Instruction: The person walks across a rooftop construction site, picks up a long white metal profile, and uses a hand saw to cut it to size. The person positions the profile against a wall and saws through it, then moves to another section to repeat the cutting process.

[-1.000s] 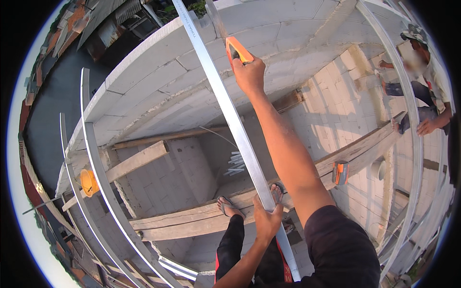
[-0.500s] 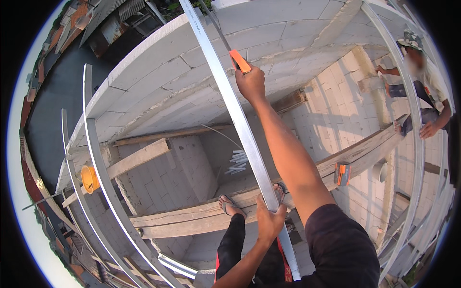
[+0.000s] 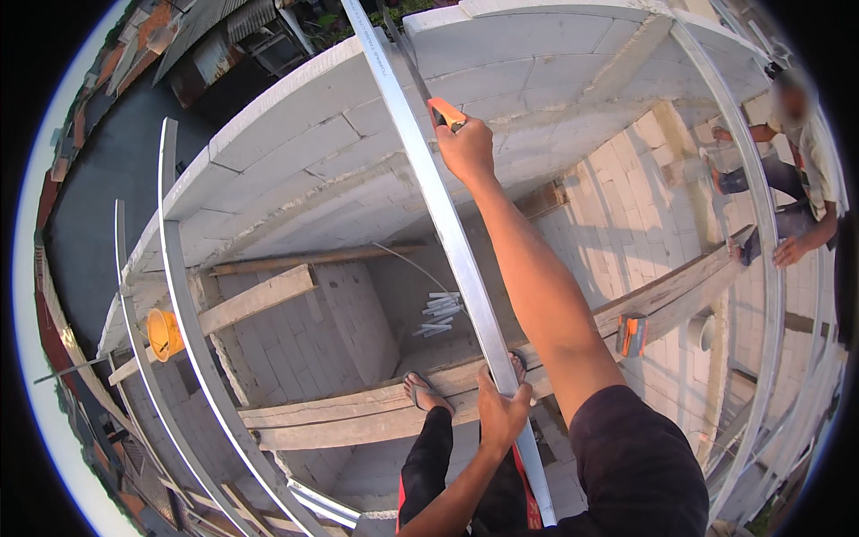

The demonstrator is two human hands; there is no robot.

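Note:
A long silvery metal channel [image 3: 437,192] runs from the top of the block wall down toward my body. My left hand [image 3: 504,410] is closed round its near part, just above the plank. Farther up, my right hand [image 3: 467,150] grips the orange handle of a hand saw [image 3: 446,115]. The saw's blade points away from me, close along the channel's right side where it meets the wall top. Whether the blade touches the metal or the blocks I cannot tell.
I stand on a wooden plank [image 3: 349,413] spanning the rooms below. An orange-and-grey box-shaped object [image 3: 632,335] lies on it. White offcuts [image 3: 438,313] lie far below. A yellow bucket [image 3: 164,335] is left, beside other metal channels [image 3: 192,322]. Another person [image 3: 805,179] sits at right.
The view has shifted slightly. Both my hands keep their grips, with the saw almost in the same place. At the right, the other person's head has moved up and right.

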